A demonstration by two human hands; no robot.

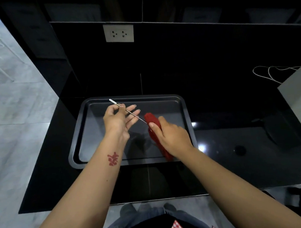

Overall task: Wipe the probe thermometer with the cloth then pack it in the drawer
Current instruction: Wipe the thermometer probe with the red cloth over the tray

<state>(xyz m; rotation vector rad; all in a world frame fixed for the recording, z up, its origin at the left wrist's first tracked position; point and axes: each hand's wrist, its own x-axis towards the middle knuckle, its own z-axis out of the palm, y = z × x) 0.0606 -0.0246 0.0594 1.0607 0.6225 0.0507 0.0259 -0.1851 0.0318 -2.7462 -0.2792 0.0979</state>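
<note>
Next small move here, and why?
Probably slide the red cloth along the stem toward the left hand: the right hand grips the cloth at only the tip of the probe thermometer, and the bare stem shows above the tray.

A glossy black counter (241,160) meets a black wall (194,46) with a white double socket (118,33); pale grey marbled floor tiles (10,117) lie left.

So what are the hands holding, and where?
Left hand pinches the probe thermometer near its white end; right hand grips the red cloth against the metal tip.
</note>
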